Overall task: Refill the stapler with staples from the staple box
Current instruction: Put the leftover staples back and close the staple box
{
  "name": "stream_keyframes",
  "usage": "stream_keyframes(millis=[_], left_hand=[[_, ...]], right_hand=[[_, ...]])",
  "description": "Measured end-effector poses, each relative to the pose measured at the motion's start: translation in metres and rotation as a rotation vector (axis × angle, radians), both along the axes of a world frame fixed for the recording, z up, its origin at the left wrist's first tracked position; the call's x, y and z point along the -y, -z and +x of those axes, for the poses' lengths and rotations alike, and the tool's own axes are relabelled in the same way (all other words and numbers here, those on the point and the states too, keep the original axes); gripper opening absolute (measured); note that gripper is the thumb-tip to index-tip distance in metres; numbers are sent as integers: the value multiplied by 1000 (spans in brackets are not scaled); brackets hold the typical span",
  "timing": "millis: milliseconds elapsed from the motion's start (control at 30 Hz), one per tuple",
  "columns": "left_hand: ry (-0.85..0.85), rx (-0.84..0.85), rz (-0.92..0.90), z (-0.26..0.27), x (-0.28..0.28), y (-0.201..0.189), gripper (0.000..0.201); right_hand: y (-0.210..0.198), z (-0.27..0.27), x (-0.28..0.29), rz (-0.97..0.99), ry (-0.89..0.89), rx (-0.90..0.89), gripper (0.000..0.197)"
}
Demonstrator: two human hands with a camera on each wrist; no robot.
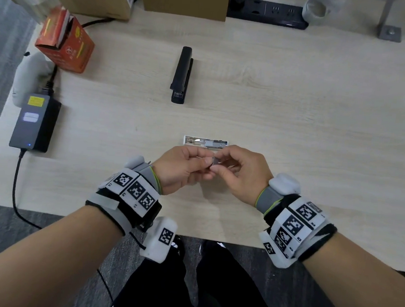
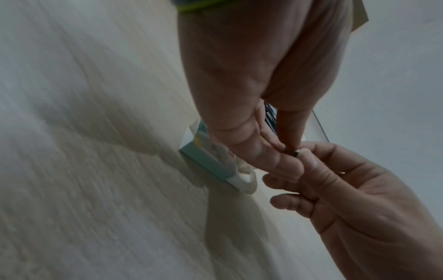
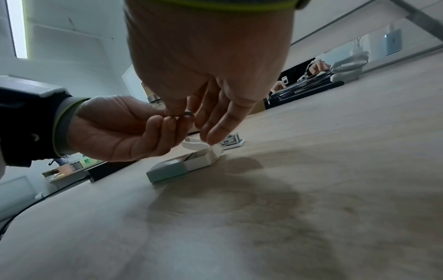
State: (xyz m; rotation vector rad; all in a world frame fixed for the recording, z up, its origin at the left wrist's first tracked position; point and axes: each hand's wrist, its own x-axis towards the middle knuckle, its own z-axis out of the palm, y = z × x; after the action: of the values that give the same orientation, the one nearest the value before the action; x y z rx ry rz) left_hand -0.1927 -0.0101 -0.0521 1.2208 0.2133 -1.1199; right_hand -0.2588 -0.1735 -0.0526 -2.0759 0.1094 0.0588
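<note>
Both my left hand [image 1: 183,166] and right hand [image 1: 238,172] pinch a staple strip [image 1: 214,161] above the open box [image 3: 182,164]; stapler [image 1: 182,75] sits farther back.

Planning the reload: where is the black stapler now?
Head view: black stapler lies closed at table centre, beyond both hands, right of the orange carton.

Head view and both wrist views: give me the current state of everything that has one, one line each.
black stapler: closed, flat on the table, untouched.
staple box: lying under the hands, inner tray slid out.
white stapler: lying open, magazine exposed.
staple strip: pinched between both hands.
left hand: pinching the strip.
right hand: pinching the strip.
orange carton: flaps open.
</note>
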Motion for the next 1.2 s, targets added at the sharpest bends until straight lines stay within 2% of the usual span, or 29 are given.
stream_keyframes(millis=[300, 367, 500, 567, 600, 667, 733, 767, 1000, 1033, 1100, 1200], left_hand=[[-95, -32, -35, -1, 1, -3, 14], [-120, -21, -13, 0, -1, -3, 14], [-129, -5, 21, 0, -4, -3, 15], [-121, 22, 46, 1, -3, -1, 14], [-123, 43, 68, 0, -2, -1, 14], [-140, 103, 114, 0, 0, 0, 13], [-147, 178, 152, -1, 3, 0, 13], [-143, 213, 172, -1, 4, 0, 12], [-105, 352, 237, -2, 8, -4, 7], [-68, 431, 301, -2, 7, -3, 7], [59, 704, 494, 0, 0, 0, 10], [335, 1054, 691, 1, -12, 3, 24]], right_hand=[[-4, -1, -3, 73, 108, -7, 11], [-5, 3, -2, 217, 226, -96, 10], [-9, 12, 2, 778, 368, -373, 9], [-9, 17, 1, 896, 392, -475, 8], [-7, 18, -2, 854, 389, -517, 3], [-1, 19, -9, 521, 343, -536, 14], [3, 20, -15, 163, 289, -456, 22], [4, 21, -16, 62, 280, -406, 23], [-4, 29, -15, -234, 217, -353, 13], [-5, 32, -15, -276, 213, -364, 13], [-4, 34, -15, -352, 199, -387, 13], [-1, 35, -15, -419, 153, -420, 14]])
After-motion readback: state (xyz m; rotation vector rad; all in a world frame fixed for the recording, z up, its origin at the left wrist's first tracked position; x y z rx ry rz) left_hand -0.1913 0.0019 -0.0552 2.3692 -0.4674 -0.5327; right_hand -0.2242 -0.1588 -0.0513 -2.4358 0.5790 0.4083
